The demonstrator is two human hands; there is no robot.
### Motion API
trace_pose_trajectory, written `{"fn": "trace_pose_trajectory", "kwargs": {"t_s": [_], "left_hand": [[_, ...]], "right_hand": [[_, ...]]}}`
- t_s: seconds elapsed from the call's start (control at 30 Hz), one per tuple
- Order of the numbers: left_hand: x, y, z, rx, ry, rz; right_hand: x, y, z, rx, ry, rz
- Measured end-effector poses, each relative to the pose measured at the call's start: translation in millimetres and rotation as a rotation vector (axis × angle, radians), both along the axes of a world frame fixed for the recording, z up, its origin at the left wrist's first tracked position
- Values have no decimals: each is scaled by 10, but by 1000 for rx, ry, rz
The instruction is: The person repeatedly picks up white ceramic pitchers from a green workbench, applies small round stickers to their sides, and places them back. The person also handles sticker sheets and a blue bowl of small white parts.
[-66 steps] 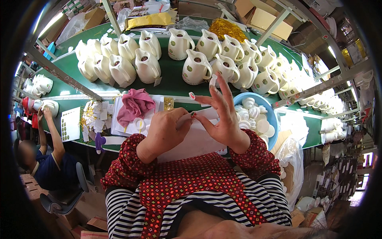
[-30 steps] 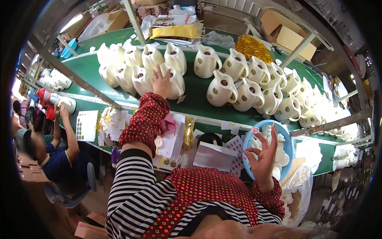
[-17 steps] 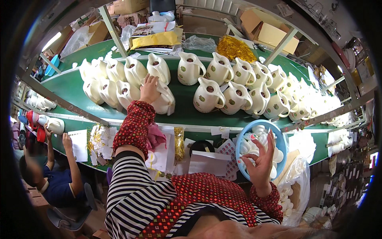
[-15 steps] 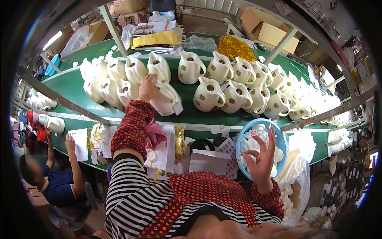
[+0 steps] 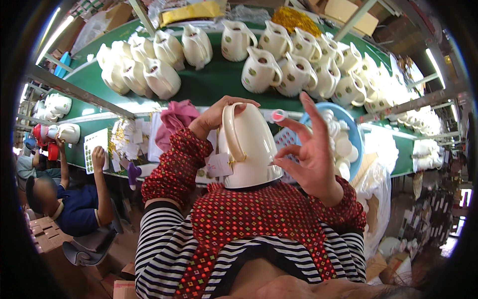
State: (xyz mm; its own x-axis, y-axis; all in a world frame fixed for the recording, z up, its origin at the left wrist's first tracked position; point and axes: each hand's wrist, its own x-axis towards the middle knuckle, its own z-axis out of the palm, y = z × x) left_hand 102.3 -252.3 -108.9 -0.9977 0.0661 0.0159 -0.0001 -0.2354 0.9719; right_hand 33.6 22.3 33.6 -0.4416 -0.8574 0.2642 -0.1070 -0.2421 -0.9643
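My left hand is closed over the top end of a cream pitcher, whose base end leans toward my apron. The pitcher's handle faces left, and a white paper tag hangs from it on a gold string. My right hand is at the pitcher's right side, thumb and a finger bent together close to its wall. A small round pink-and-white sticker sits on its index fingertip. Behind the pitcher, part of a sheet of round stickers shows.
Several pitchers stand in rows on the green bench. A blue basin of white round pieces is at right. A pink cloth and bundled tags lie left. A co-worker sits far left.
My left hand has brought the pitcher from the bench back to my body, turning it. My right hand has moved left from over the basin to the pitcher's side.
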Motion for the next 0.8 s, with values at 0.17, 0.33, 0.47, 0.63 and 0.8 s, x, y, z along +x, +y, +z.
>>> {"fn": "trace_pose_trajectory", "kwargs": {"t_s": [0.17,0.33,0.47,0.63,0.8], "left_hand": [[75,221,-246,101,-201,-4],[131,303,-8,-52,-224,17],[199,279,-7,-30,-219,23],[223,249,-21,-24,-233,20],[221,212,-52,-36,-229,16]], "right_hand": [[265,139,-284,77,-16,39],[419,147,-375,92,102,59],[492,141,-372,96,69,54],[507,82,-376,123,106,83],[479,52,-448,176,231,115]]}}
